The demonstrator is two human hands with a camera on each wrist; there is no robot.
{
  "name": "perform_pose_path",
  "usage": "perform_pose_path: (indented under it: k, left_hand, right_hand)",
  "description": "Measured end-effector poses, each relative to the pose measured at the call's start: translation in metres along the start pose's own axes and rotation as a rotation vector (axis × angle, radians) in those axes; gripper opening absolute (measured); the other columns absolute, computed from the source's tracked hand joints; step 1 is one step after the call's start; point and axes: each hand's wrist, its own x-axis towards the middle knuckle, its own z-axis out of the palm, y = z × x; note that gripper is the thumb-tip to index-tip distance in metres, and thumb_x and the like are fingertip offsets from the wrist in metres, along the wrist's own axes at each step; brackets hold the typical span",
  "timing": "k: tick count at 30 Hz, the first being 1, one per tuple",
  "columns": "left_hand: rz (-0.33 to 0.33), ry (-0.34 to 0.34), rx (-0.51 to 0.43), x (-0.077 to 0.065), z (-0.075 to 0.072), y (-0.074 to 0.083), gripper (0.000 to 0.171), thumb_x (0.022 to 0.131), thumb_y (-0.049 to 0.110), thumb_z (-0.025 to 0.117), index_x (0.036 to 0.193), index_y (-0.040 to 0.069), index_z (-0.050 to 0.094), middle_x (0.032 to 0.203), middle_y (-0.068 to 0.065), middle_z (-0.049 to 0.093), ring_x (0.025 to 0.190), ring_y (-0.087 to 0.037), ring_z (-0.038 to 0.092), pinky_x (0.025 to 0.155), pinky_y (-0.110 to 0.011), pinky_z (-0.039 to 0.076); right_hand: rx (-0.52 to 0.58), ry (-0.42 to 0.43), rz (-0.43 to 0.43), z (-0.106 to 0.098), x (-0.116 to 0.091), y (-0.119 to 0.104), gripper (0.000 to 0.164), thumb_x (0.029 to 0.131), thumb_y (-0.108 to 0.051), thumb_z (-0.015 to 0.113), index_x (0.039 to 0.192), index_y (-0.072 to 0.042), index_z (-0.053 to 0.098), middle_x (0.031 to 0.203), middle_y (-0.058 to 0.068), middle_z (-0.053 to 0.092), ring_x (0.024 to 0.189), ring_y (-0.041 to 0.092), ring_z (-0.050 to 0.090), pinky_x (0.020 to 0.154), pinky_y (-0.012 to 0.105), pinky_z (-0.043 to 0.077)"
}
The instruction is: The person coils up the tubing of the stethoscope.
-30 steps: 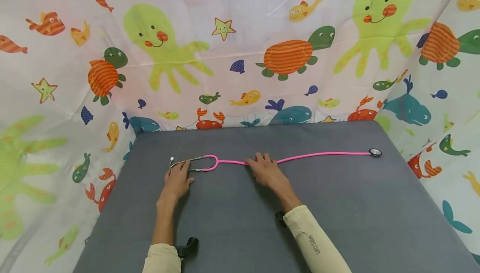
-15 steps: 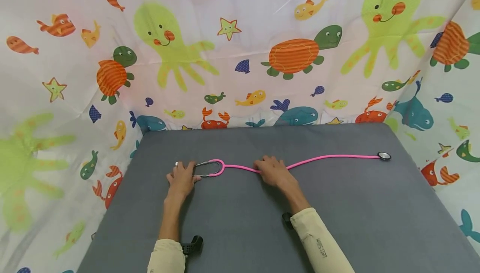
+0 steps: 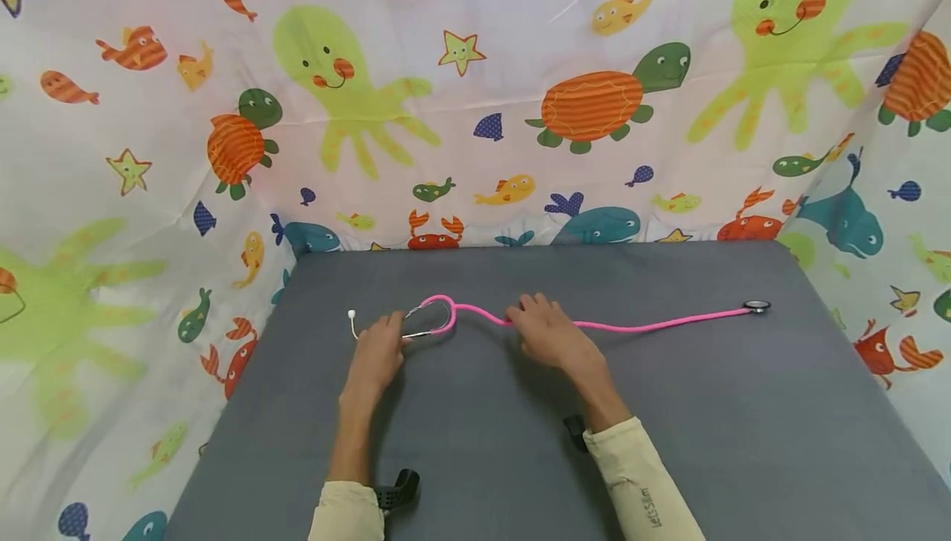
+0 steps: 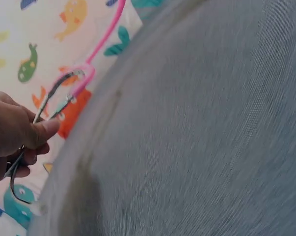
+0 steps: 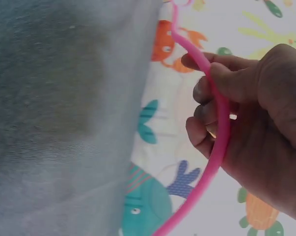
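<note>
Running crosswise, the pink stethoscope (image 3: 639, 329) points its chestpiece (image 3: 757, 306) right.

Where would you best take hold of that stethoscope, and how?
Probably in two places, from the near side, since the stethoscope stretches left to right: left hand on the slim metal tubes, right hand pinching the pink tube between its ends. The metal looks stiff, so should give a firm hold; the pink tube curves, so a second grip would likely steady it.

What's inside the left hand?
The metal tubes of the stethoscope run through the left hand, and one white earpiece pokes out. The fingers cover part of the tubes, so I can't see that bit.
</note>
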Motion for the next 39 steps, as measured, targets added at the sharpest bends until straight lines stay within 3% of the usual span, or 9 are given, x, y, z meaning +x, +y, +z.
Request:
perform_pose_path:
  k: [6, 10, 15, 17, 20, 24, 27, 32, 39]
  left_hand:
    - [0.011, 0.056, 0.060, -0.004, -0.007, 0.025, 0.038, 0.083, 0.006, 0.082, 0.117, -0.004, 0.067, 0.088, -0.022, 0.070, 0.082, -0.043, 0.071, 0.070, -0.055, 0.052]
    - [0.020, 0.091, 0.082, 0.003, -0.015, 0.037, 0.039, 0.083, 0.009, 0.083, 0.117, -0.001, 0.068, 0.086, -0.021, 0.069, 0.081, -0.042, 0.070, 0.070, -0.053, 0.051]
    - [0.060, 0.087, 0.094, 0.005, -0.018, 0.050, 0.042, 0.078, 0.008, 0.086, 0.117, 0.002, 0.071, 0.087, -0.018, 0.071, 0.081, -0.038, 0.071, 0.068, -0.048, 0.049]
    - [0.070, 0.069, 0.094, 0.004, -0.018, 0.055, 0.042, 0.078, 0.007, 0.086, 0.116, 0.003, 0.071, 0.087, -0.017, 0.072, 0.080, -0.037, 0.072, 0.068, -0.046, 0.049]
    - [0.072, 0.037, 0.094, -0.001, -0.018, 0.059, 0.041, 0.077, 0.007, 0.087, 0.116, 0.003, 0.072, 0.085, -0.016, 0.072, 0.078, -0.036, 0.072, 0.066, -0.045, 0.048]
    - [0.068, 0.048, 0.113, 0.001, -0.018, 0.059, 0.041, 0.078, 0.008, 0.087, 0.116, 0.003, 0.072, 0.084, -0.016, 0.071, 0.078, -0.035, 0.072, 0.067, -0.046, 0.050]
    - [0.073, 0.044, 0.108, 0.002, -0.021, 0.063, 0.041, 0.079, 0.011, 0.086, 0.117, 0.004, 0.071, 0.084, -0.016, 0.071, 0.079, -0.036, 0.072, 0.069, -0.047, 0.051]
    - [0.052, -0.034, 0.038, -0.003, -0.022, 0.072, 0.044, 0.081, 0.015, 0.086, 0.121, 0.004, 0.072, 0.085, -0.016, 0.070, 0.081, -0.036, 0.071, 0.071, -0.047, 0.050]
    - [-0.036, -0.146, -0.106, -0.004, -0.024, 0.090, 0.066, 0.082, 0.042, 0.087, 0.131, 0.001, 0.070, 0.099, -0.017, 0.074, 0.086, -0.030, 0.066, 0.078, -0.042, 0.049]
  right_hand:
    - [0.009, -0.036, -0.070, -0.013, -0.010, -0.007, 0.025, 0.094, -0.001, 0.073, 0.118, -0.005, 0.069, 0.102, 0.009, 0.061, 0.095, 0.024, 0.054, 0.089, 0.042, 0.049]
    - [-0.018, 0.009, -0.145, -0.018, -0.008, -0.014, 0.011, 0.094, -0.009, 0.076, 0.103, -0.007, 0.070, 0.090, 0.004, 0.057, 0.087, 0.020, 0.051, 0.081, 0.036, 0.044]
    - [-0.034, 0.088, -0.289, -0.020, 0.002, -0.025, 0.009, 0.089, -0.012, 0.082, 0.096, -0.012, 0.077, 0.085, 0.000, 0.053, 0.081, 0.015, 0.047, 0.076, 0.029, 0.038]
    - [-0.011, 0.071, -0.347, -0.020, 0.006, -0.029, 0.011, 0.089, -0.011, 0.082, 0.099, -0.013, 0.080, 0.088, 0.000, 0.055, 0.081, 0.014, 0.049, 0.075, 0.027, 0.039]
    - [0.064, -0.031, -0.400, -0.020, 0.013, -0.030, 0.011, 0.092, -0.011, 0.079, 0.102, -0.012, 0.082, 0.092, 0.001, 0.062, 0.083, 0.012, 0.054, 0.076, 0.024, 0.043]
    - [0.220, -0.171, -0.386, -0.023, 0.020, -0.025, 0.016, 0.094, -0.016, 0.076, 0.106, -0.007, 0.081, 0.091, 0.002, 0.063, 0.082, 0.009, 0.053, 0.077, 0.023, 0.046]
    - [0.324, -0.196, -0.379, -0.025, 0.020, -0.021, 0.017, 0.094, -0.018, 0.074, 0.104, -0.006, 0.079, 0.089, 0.001, 0.061, 0.081, 0.008, 0.050, 0.076, 0.022, 0.044]
    - [0.402, -0.142, -0.391, -0.021, 0.023, -0.021, 0.014, 0.101, -0.016, 0.067, 0.099, -0.004, 0.074, 0.086, 0.002, 0.058, 0.079, 0.008, 0.049, 0.074, 0.022, 0.045]
    - [0.458, -0.079, -0.258, -0.013, 0.028, -0.023, 0.019, 0.104, -0.019, 0.061, 0.095, -0.007, 0.072, 0.079, 0.001, 0.058, 0.076, 0.012, 0.050, 0.073, 0.027, 0.042]
